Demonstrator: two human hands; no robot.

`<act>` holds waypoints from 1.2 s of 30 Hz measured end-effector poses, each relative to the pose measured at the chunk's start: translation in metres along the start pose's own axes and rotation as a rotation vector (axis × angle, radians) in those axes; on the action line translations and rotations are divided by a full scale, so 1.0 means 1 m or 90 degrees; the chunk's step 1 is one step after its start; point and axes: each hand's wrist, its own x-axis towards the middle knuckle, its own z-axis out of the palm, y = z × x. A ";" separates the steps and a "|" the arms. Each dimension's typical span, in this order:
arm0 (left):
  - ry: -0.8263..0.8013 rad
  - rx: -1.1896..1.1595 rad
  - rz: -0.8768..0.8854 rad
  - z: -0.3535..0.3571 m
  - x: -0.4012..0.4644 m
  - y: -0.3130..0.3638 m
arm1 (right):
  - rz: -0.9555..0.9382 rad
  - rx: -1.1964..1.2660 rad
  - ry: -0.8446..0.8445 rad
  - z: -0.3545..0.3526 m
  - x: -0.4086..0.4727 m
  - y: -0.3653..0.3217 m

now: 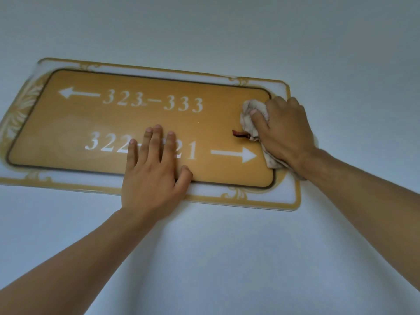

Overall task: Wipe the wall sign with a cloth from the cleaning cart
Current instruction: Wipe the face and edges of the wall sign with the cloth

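A wide wall sign [95, 123] fills the middle of the head view: an orange panel with white room numbers and two arrows, set in a white frame with gold trim. My left hand [152, 171] lies flat on the sign's lower middle, fingers spread, covering part of the lower number row. My right hand [286, 135] presses a crumpled off-white cloth [247, 119] against the panel's right end. A small dark red tag of the cloth [238, 133] sticks out to the left. Part of the cloth is hidden under my palm.
A plain pale wall [204, 258] surrounds the sign on all sides. Both my bare forearms reach up from the bottom corners of the view. The cleaning cart is out of sight.
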 end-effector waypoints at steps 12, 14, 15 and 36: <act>-0.016 -0.001 0.004 -0.002 0.001 0.002 | -0.055 -0.043 -0.079 -0.028 -0.112 -0.032; -0.030 0.000 0.010 -0.005 0.001 0.000 | -0.063 -0.029 -0.108 -0.036 -0.128 -0.038; -0.036 0.004 0.018 -0.006 -0.001 -0.001 | -0.067 -0.023 -0.129 -0.041 -0.135 -0.041; 0.058 -0.090 0.073 -0.008 -0.021 -0.026 | 0.308 -0.032 0.006 -0.011 0.073 -0.006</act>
